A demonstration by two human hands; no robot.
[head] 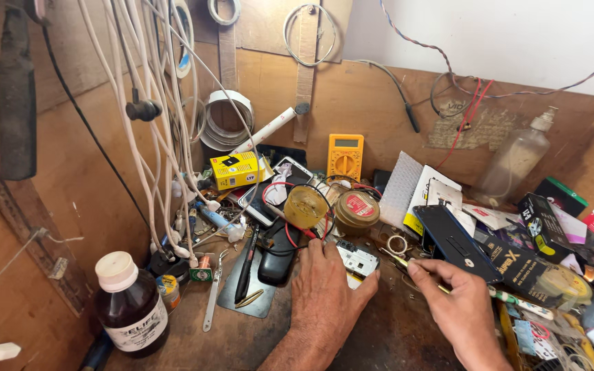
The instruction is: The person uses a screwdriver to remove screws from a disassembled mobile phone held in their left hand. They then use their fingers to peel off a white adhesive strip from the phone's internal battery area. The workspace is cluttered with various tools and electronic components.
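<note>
Right now we are working at a cluttered wooden bench [379, 336]. Our left hand [324, 292] is lying palm down, fingers together, its fingertips pressing on a small white circuit board [359, 261] that is sitting flat on the bench just in front of the hand. Our right hand [458, 309] is pinching a thin yellowish tool [407, 264], thumb and forefinger closed around its shaft, with the rest of the shaft hidden under the hand. We are guessing it is a screwdriver or a probe; the tip is too small to tell.

The tool's long axis is running from lower right to upper left, and the tip is pointing toward the board's right edge, lying low, nearly level with the bench. The board's longer side is running roughly left to right; we cannot tell its markings.

To do this well, we are judging that the left hand should be keeping the board pinned so it is not sliding, and the tip should be coming in slowly and at a shallow angle, clear of the red wires [290, 233] and the small ring [398, 244] just behind it.

Behind the board, a round tin [357, 209], an amber jar [305, 206] and a yellow multimeter [345, 156] are standing. A brown bottle [130, 306] is standing far left.
</note>
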